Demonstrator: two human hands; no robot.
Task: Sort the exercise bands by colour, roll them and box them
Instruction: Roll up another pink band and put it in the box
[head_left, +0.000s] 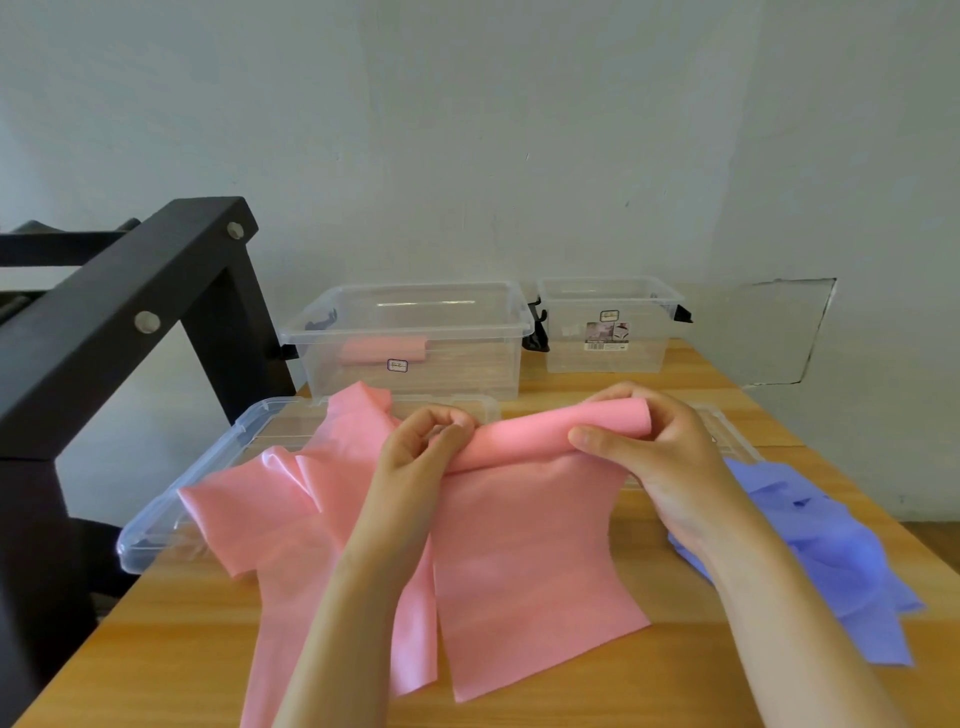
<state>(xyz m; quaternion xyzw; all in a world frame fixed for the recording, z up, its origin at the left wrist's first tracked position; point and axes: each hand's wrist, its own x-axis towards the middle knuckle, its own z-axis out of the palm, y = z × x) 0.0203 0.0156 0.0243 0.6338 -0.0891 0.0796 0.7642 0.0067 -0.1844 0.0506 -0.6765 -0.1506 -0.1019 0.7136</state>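
A pink exercise band (524, 551) lies flat on the wooden table, its far end wound into a short roll (545, 431). My left hand (421, 452) pinches the roll's left end and my right hand (649, 457) grips its right end with curled fingers. More pink bands (270, 514) lie crumpled to the left, partly under my left forearm. A heap of blue bands (831, 551) sits at the right, behind my right forearm. One rolled pink band (382, 349) lies inside the larger clear box (415, 332) at the back.
A smaller clear box (608, 325) stands to the right of the larger one by the wall. Two clear lids (171, 514) lie flat under the bands. A black frame (130, 322) rises at the table's left edge.
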